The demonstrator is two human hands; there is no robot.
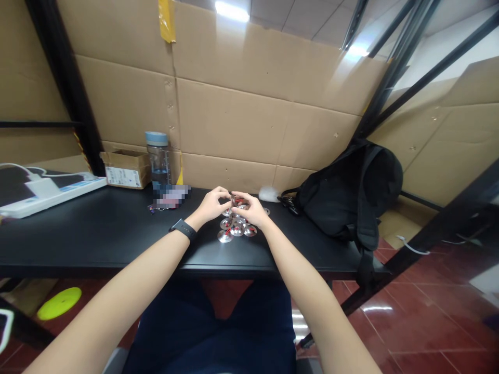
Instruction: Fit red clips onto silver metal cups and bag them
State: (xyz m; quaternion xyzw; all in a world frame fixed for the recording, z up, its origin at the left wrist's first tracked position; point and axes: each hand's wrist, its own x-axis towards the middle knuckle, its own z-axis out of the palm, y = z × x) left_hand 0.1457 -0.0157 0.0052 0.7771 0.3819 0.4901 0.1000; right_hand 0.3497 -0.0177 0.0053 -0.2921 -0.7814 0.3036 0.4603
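Small shiny metal discs [237, 229] with raised centres and red bands, which look like finger cymbals, lie in a loose pile on the black table [128, 234]. Above the back of that pile, my left hand [213, 202] and my right hand [249, 209] meet. Between their fingertips is one cymbal-like disc [233, 200], held on edge. Both hands are closed on it, with thumbs and fingers bent. My fingers cover part of the disc and some of the pile. A dark watch [183, 228] is on my left wrist.
A black backpack [346, 192] stands at the right, beside a crumpled clear bag [268, 194]. At the back left are a blue-lidded bottle [158, 161], an open carton [127, 169] and a white power strip [58, 196]. Cardboard panels [249, 114] close off the back.
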